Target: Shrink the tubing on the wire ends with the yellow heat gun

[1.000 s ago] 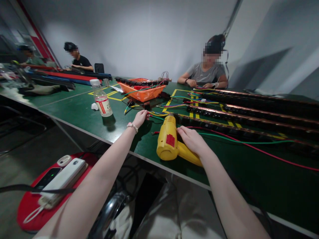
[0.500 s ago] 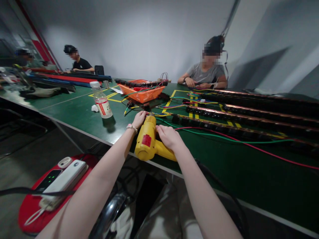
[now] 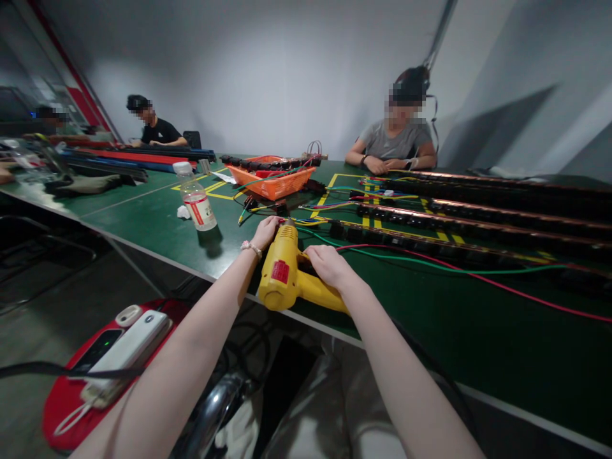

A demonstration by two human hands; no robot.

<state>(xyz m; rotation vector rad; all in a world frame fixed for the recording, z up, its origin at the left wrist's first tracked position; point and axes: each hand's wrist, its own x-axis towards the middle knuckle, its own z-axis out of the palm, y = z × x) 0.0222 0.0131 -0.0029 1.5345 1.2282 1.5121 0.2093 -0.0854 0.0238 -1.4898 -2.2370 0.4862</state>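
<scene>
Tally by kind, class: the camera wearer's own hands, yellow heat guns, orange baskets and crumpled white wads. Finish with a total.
Wearer's own hands: 2 (left hand, right hand)
Yellow heat gun: 1
Orange basket: 1
Crumpled white wad: 1
Total: 5

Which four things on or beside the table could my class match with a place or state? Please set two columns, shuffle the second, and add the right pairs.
Column one
1. Yellow plastic heat gun
2. Orange plastic basket
3. Clear plastic bottle with a red-and-white label
4. White box-shaped device

Column two
A. Lying on the red seat
B. With a long dark strip lying across it
C. Held in the right hand
D. Standing, capped, on the green table

Pairs: 1-C, 2-B, 3-D, 4-A
</scene>
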